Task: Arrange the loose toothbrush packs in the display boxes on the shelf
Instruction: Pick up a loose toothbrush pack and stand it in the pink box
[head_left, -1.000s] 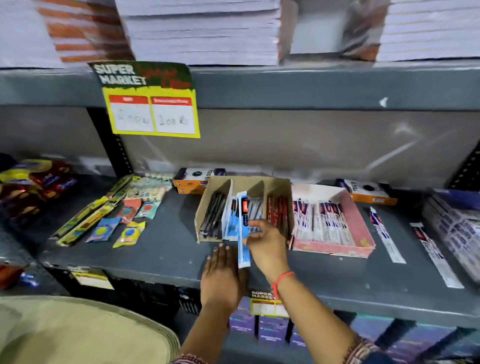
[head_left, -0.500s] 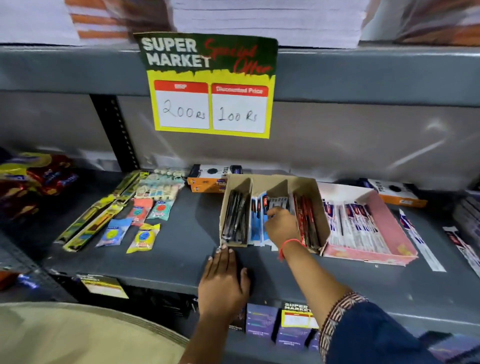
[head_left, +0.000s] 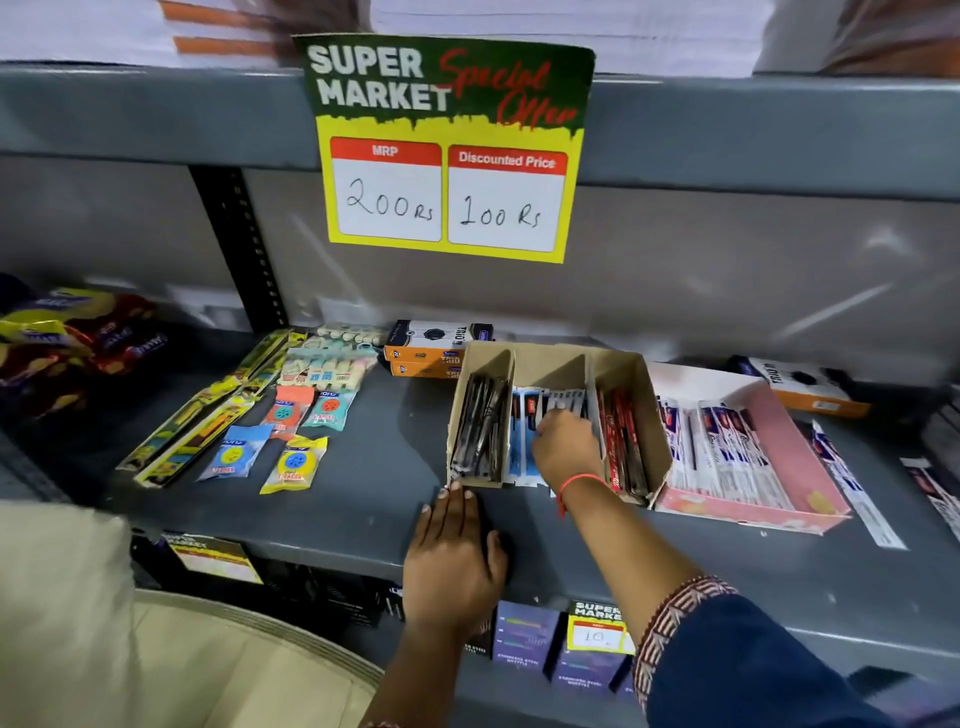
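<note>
The right hand (head_left: 566, 449) reaches into the middle compartment of the brown display box (head_left: 631, 374), its fingers curled down onto the blue toothbrush packs (head_left: 522, 415) standing there; whether they pinch a pack or only press on it, I cannot tell. A red thread circles its wrist. The left hand (head_left: 457, 561) lies flat and spread on the grey shelf (head_left: 363, 488) just in front of the brown display box, fingertips touching the box's front left corner, gripping nothing.

The brown display box has 3 compartments: dark packs (head_left: 480, 431) in the left one, blue packs in the middle, red packs (head_left: 623, 436) in the right. Touching its right side sits a pink display box (head_left: 810, 462) with white and blue packs. Right of that, 2 loose toothbrush packs (head_left: 852, 483) lie flat on the shelf. Left of the brown display box are small round-item sachets (head_left: 293, 462) and long yellow packs (head_left: 192, 431). Above it hangs a yellow price sign (head_left: 447, 145) reading 200 Rs and 100 Rs.
</note>
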